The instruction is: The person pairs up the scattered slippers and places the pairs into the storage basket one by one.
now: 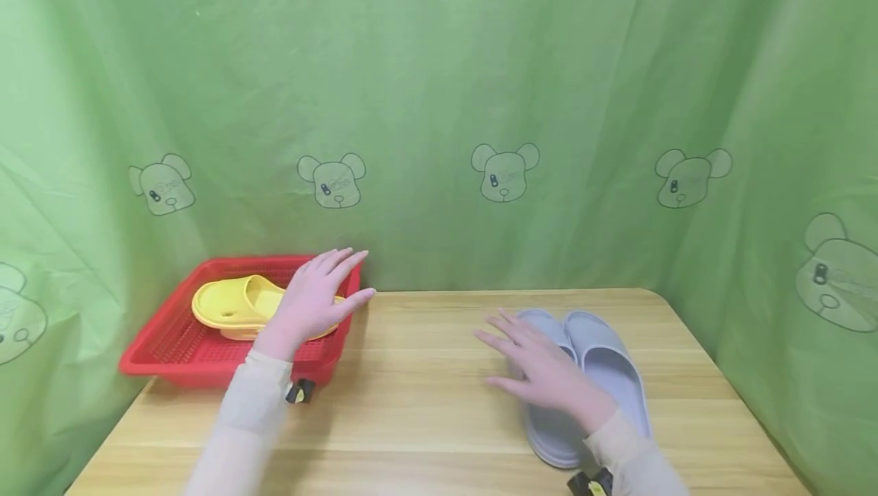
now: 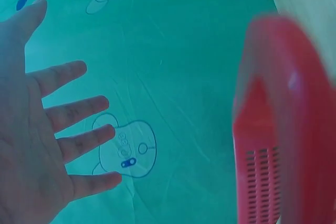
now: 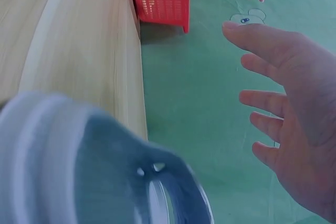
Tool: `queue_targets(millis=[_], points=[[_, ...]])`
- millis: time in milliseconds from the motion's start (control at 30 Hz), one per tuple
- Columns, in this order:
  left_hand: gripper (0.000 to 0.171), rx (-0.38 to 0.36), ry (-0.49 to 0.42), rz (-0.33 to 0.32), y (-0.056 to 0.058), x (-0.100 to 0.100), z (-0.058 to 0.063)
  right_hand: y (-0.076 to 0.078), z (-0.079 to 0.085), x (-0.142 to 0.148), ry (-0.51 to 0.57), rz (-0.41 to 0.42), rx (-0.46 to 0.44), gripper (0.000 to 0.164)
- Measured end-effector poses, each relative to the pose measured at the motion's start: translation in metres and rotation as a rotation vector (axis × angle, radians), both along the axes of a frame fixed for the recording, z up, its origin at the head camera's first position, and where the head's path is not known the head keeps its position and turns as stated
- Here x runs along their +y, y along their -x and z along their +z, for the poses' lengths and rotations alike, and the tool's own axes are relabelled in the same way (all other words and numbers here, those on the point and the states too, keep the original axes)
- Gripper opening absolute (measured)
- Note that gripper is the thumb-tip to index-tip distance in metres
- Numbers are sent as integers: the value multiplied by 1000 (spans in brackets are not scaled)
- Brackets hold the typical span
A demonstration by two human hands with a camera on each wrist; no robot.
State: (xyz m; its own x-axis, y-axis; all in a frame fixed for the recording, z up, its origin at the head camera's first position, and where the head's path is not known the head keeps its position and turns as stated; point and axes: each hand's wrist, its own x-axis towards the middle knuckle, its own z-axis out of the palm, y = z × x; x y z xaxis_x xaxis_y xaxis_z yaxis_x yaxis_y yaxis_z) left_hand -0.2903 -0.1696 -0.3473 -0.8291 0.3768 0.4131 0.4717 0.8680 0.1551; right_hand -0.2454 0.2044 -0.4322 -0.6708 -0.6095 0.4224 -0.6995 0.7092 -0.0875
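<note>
Your left hand (image 1: 312, 299) and right hand (image 1: 538, 366) splay, empty; lower-right slippers (image 1: 604, 366) point up-frame, yellow clog (image 1: 236, 302) leftward; curtain lettering (image 1: 509, 177) illegible.

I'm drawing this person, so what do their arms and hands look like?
The left hand and right hand wear no gloves. Pale, whitish sleeves reach the wrists, and a small black gadget with a yellow mark sits at each wrist.

The lettering (image 2: 123, 144) on the green curtain (image 1: 425, 84) is unreadable.
</note>
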Motion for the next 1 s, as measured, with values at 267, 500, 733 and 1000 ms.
queue_targets(millis=[267, 500, 733, 1000], points=[[67, 9, -52, -15, -4, 15, -16, -2, -3, 19, 34, -41, 0, 71], [67, -7, -112, -38, -7, 28, -29, -1, -6, 32, 21, -49, 45, 72], [67, -24, -147, -50, -8, 40, -43, -1, -7, 47, 11, -69, 35, 76], [68, -59, -144, -81, -8, 58, -51, 5, -9, 71, 12, -122, 27, 73]])
